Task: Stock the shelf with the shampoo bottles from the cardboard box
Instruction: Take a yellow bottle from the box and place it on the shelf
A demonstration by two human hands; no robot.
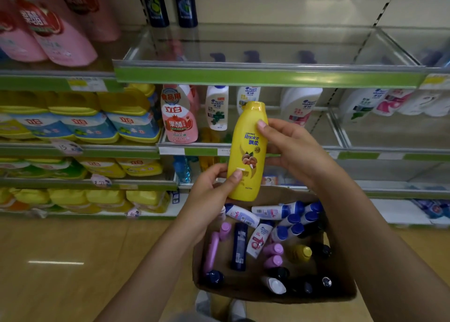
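Closest to us, the cardboard box (246,292) sits low, full of bottles lying every which way — white, purple and dark ones. Above its far edge we hold the yellow shampoo bottle (248,151) upright with both hands. Our left hand (211,192) grips its bottom, thumb on the front. Our right hand (289,146) wraps round its upper side. Behind it — the shelf (267,77), with a green front strip, and white bottles on the shelf below.
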